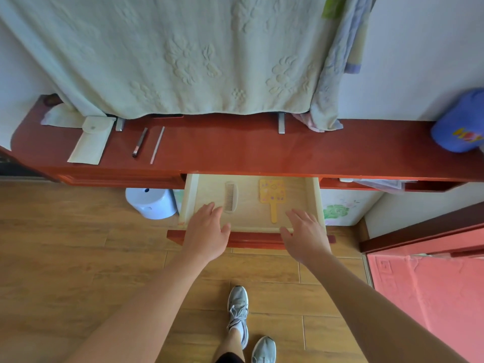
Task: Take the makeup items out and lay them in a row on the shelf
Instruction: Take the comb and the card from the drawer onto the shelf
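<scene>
Comb (230,197): lies flat on the floor of the open drawer (315,203), left of centre, teeth facing the drawer's left wall. Looks like thin translucent plastic; judged light, stiff, a little slick. It sits flush to the wood, so a pinch across the spine, or sliding it to lift one end, should work best.

Hand mirror (272,197): in the same drawer, right of the comb and apart from it, yellow, patterned square head toward the shelf, handle pointing at the drawer front. Judged light and rigid; any glass face may be fragile. Take it by the handle.

Left hand (208,231): spread, empty, fingertips just beside the comb's near end; contact cannot be told. Right hand (305,234): spread, empty, over the drawer's front right corner, just right of the mirror handle.

Already above the drawer on the red shelf (235,145), toward its left end: pale fabric pouch (90,142), dark pencil (139,142), thin pale stick (157,144), side by side. The stretch directly above the drawer is bare; glossy lacquer, so round items may roll.

Beyond: towel (183,53) hanging over the shelf's back edge, blue cap (459,127) at its far right, blue stool (152,203) left of the drawer, wood-look floor (65,244) below.
</scene>
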A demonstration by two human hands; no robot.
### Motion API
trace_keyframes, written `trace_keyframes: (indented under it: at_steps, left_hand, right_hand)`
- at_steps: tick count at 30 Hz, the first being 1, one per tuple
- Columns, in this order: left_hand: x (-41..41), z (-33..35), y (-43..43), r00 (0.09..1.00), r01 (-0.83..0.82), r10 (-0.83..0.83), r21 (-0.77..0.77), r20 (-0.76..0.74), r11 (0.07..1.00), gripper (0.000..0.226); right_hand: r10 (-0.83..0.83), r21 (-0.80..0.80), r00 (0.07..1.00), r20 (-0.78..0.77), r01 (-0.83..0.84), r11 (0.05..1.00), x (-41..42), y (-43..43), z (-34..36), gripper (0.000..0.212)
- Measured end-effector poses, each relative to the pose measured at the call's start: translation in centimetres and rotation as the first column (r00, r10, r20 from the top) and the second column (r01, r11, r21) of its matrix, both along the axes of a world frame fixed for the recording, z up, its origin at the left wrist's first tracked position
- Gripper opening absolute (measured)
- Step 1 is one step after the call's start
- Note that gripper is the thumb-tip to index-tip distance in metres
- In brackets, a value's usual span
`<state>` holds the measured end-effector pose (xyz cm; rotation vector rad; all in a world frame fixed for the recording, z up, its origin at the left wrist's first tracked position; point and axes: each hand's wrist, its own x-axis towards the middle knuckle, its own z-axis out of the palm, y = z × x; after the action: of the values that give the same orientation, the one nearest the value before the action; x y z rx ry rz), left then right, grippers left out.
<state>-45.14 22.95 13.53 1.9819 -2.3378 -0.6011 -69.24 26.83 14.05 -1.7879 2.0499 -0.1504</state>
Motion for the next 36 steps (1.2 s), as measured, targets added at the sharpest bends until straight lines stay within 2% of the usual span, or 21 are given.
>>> trace_keyframes:
  at_steps: [13,19,27,36]
  left_hand:
    - [-0.7,-5.3,-10.3,0.992,0.129,-0.130,0.115,-0.004,0.985,0.051]
    - [-2.1,-8.8,-12.5,0.995,0.095,-0.094,0.208,-0.016,0.973,0.057]
    - [-3.1,-12.7,-13.3,0.999,0.046,-0.051,0.207,0.017,0.977,0.069]
    - [-3.4,-13.7,-13.1,0.996,-0.021,0.036,0.185,-0.079,0.983,0.063]
  right_hand:
    - [-0.032,0.141,0.998,-0.049,0.038,0.989,0.4,-9.0,-5.0,0.045]
    - [-0.051,0.232,0.998,-0.038,0.058,0.971,0.5,-11.1,-8.2,0.050]
    - [-0.084,0.305,0.996,-0.023,0.087,0.948,0.6,-12.1,-11.7,0.055]
    - [-0.118,0.303,0.993,0.002,0.112,0.946,0.9,-12.3,-12.9,0.049]
